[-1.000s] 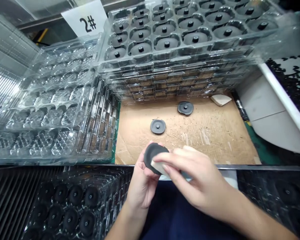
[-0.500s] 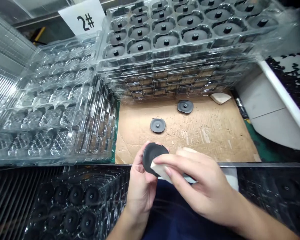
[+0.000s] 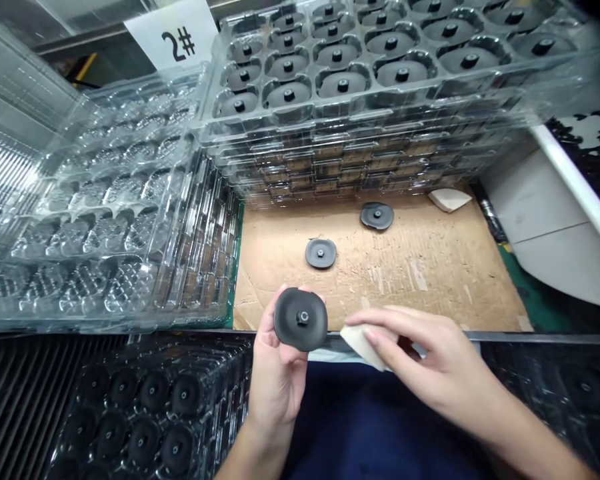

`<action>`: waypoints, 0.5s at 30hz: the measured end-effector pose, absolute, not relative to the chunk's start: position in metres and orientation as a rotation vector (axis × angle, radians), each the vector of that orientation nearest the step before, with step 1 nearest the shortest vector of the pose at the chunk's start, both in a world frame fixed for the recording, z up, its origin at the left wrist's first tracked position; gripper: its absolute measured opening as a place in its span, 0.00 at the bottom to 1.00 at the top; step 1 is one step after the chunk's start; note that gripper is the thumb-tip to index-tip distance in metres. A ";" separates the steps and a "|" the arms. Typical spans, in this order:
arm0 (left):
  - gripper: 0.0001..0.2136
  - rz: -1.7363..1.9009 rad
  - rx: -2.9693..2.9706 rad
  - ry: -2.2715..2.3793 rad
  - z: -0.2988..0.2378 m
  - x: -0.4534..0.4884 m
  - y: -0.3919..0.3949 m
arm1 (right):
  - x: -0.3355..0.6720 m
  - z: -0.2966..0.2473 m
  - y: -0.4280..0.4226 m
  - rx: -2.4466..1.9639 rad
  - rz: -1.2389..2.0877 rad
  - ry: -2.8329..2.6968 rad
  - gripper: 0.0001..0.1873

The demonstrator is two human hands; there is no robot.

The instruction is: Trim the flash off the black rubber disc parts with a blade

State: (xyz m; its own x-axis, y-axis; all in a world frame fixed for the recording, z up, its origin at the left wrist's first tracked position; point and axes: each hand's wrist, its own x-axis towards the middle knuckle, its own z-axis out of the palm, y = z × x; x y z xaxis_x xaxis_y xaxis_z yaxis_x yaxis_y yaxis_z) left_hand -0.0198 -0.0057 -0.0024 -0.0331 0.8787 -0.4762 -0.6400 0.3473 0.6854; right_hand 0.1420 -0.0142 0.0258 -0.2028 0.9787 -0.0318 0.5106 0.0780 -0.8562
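My left hand point(image 3: 275, 373) is closed round the edge of a dark grey, rounded plastic disc point(image 3: 289, 328) with a short central stem facing up at me. To its right, my right hand point(image 3: 425, 347) pinches a pale wedge-shaped pad point(image 3: 365, 347), perhaps sponge or felt, apart from the disc. Beyond my hands, a similar disc point(image 3: 321, 254) lies stem-up on a cardboard sheet point(image 3: 280, 230). Another disc point(image 3: 377, 216) rests farther back and to the right, near a second pale wedge pad point(image 3: 450, 199).
Clear trays filled with discs point(image 3: 343, 87) are stacked at the back. On the left stands a stack of clear trays point(image 3: 100, 233) without discs. More filled trays point(image 3: 145, 427) sit low at left. A white-walled bin point(image 3: 555, 200) with small black pieces is at right.
The pad has come off the disc, and my right hand has moved right with it. The disc in my left hand has turned so its stem now shows.
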 end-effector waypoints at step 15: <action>0.25 1.049 0.350 0.970 -0.003 -0.017 -0.017 | 0.120 0.046 0.002 -1.037 0.783 -1.935 0.13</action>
State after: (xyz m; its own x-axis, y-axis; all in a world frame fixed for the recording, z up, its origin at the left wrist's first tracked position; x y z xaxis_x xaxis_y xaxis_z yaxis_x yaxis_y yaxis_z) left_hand -0.0170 -0.0168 -0.0034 0.1512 0.8508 -0.5032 -0.5682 0.4914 0.6600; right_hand 0.1197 0.0017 0.0456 -0.3546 0.8672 0.3496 0.3800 0.4753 -0.7935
